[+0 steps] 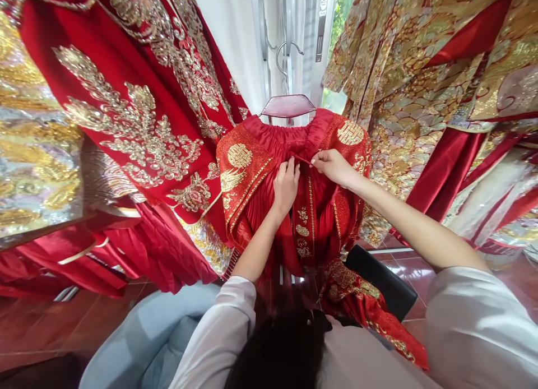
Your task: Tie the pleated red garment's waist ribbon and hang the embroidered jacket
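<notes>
A red pleated skirt [260,195] with gold embroidery hangs in front of me, its gathered waistband [290,133] up against a metal hanger [287,104]. From the front of the waistband a thin red tie cord [303,161] runs sideways between my hands. My right hand [335,168] pinches one end of the cord between thumb and fingertips. On the other side, my left hand [286,186] has its fingers curled at the cord close to the waistband. The fingers hide just how the cord lies there.
A red garment with gold beadwork [143,125] hangs close on the left. Gold brocade garments [390,97] hang on the right. Below lie another embroidered red garment [374,305] and a black, box-like item [384,279]. A door frame [321,41] stands behind the hanger.
</notes>
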`<state>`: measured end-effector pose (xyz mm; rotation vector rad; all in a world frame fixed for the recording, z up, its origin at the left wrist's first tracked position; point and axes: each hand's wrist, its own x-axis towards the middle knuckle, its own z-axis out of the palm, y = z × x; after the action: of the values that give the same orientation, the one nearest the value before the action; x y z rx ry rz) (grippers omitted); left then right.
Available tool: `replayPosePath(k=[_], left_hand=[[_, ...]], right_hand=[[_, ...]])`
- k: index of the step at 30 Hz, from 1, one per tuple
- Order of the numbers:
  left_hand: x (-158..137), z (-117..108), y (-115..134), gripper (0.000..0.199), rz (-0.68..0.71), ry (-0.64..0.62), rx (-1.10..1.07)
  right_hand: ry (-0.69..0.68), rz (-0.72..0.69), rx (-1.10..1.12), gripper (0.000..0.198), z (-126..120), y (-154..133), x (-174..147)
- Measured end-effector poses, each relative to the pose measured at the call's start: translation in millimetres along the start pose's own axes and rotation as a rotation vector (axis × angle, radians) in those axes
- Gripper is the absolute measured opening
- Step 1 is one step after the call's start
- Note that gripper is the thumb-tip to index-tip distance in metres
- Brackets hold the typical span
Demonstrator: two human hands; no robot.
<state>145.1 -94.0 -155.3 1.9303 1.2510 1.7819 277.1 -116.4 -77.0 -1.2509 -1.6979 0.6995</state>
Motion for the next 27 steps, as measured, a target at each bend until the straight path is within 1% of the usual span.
replayPosePath(k=[4,6,7,9,11,13,15,17,19,22,23,24,25,27], left_hand=[[8,3,9,0.034,-0.05,-0.095,0.307],[12,6,16,0.033,-0.091,-0.12,0.391],[14,8,20,0.031,-0.116,-0.123,0.397],[17,7,25,0.024,-0.16,-0.12,0.353],[18,1,27,0.02,-0.168,-0.109,0.269],[19,-12,26,0.021,-0.127,-0.093,0.187],[20,-30,25,0.021,-0.099,-0.115,0.102],[24,-47,27,0.022,-0.126,-0.193,-0.024],[30,-61,32,0.026,-0.193,-0.284,-0.168],[41,-74,44,0.031,-0.379,-0.44,-0.354],[44,-77,47,0.03,-0.438,-0.486,-0.386],[48,-79,50,0.026,-0.469,-0.506,-0.396],[52,-82,50,0.021,-0.467,-0.497,-0.383],[61,-88,46,0.012,-0.409,-0.408,-0.333]], right_hand=[[-0.032,-0.059,-0.073,0.018,5,0,4],[-0.046,-0.061,-0.078,0.018,8,-2,6],[-0.052,-0.053,-0.067,0.018,9,-3,6],[-0.064,-0.028,-0.025,0.019,9,-3,6],[-0.06,-0.032,-0.007,0.023,6,-3,4],[-0.045,-0.075,-0.044,0.027,1,0,3],[-0.037,-0.127,-0.097,0.031,-5,2,2],[-0.034,-0.165,-0.122,0.034,-10,2,2],[-0.01,-0.207,-0.129,0.037,-13,-1,3],[0.025,-0.271,-0.157,0.042,-16,-9,3],[0.034,-0.285,-0.173,0.044,-17,-12,4],[0.044,-0.293,-0.192,0.046,-18,-14,4],[0.056,-0.298,-0.216,0.047,-20,-14,5],[0.086,-0.288,-0.271,0.046,-27,-10,9]])
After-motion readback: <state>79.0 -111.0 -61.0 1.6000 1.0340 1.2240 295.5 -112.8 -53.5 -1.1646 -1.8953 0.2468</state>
